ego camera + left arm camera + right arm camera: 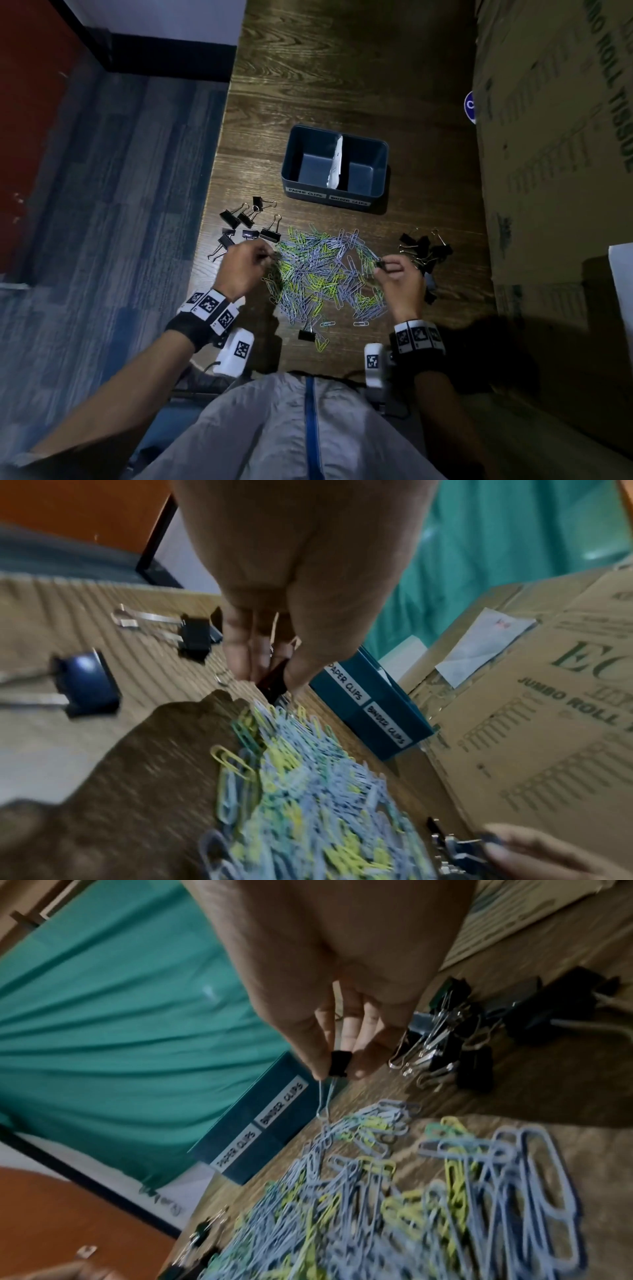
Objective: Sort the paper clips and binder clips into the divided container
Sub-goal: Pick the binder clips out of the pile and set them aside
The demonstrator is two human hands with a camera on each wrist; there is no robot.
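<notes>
Standing over the desk (pixel 342 68), the person has both hands down at the paper clips (pixel 325 274), a loose heap of blue, green and yellow lying near the desk's front edge. The left hand (pixel 245 265), at the heap's left side, pinches a black binder clip (pixel 274 680) between thumb and fingertips, just above the wood. The right hand (pixel 400 277), at the heap's right side, pinches a second black clip (pixel 339 1063) the same way; a blue paper clip (pixel 85 1100) dangles from it, its lower end down among the heap.

Loose binder clips (pixel 246 222) lie scattered by the desk's left edge, just beyond the left hand. Another dark bunch (pixel 424 250) sits right of the heap, beside the right hand, tangled together. One single binder clip (pixel 306 334) rests near the front edge, below the heap.

Beyond the heap, toward the middle of the desk, stands the blue container (pixel 378 164), split by a white divider (pixel 335 164). Its front labels read PAPER CLIPS on the left, BINDER CLIPS on the right. I see nothing in either compartment. A cardboard box (pixel 555 171) runs along the desk's right edge.
</notes>
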